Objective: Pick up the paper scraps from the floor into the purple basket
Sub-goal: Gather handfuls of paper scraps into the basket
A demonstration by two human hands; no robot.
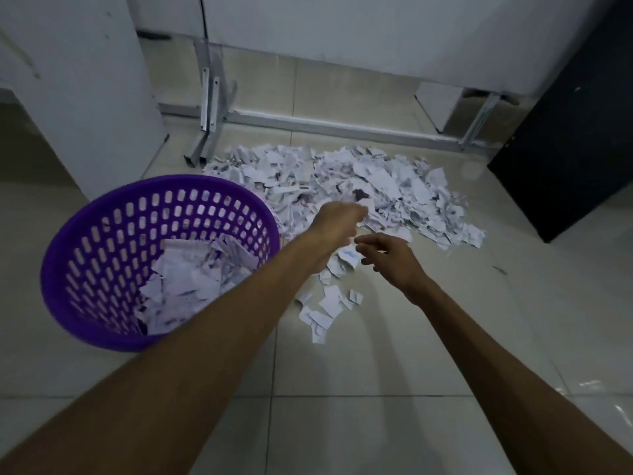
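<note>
The tiled floor (342, 389) carries a paper scrap pile (359, 186) beside the purple basket (68, 234), partly filled; the left hand (337, 219) grip pinches scraps, the right hand (390, 258) grip spread apart above strays.

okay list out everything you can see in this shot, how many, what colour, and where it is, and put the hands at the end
purple basket: one, purple with slotted walls, on the floor at left, partly filled with paper scraps.
paper scraps in the basket: many, white, heaped at its bottom.
paper scrap pile: one large heap, white, on the floor right of the basket.
loose scraps: a scattered handful, white, on the tiles nearer the person.
metal frame: one, silver, low on the floor behind the pile.
black panel: one, black, at right.
floor: pale tiles.
left hand: over the pile's near edge; grip blurred.
right hand: fingers loosely spread above scraps, holding nothing.
</note>
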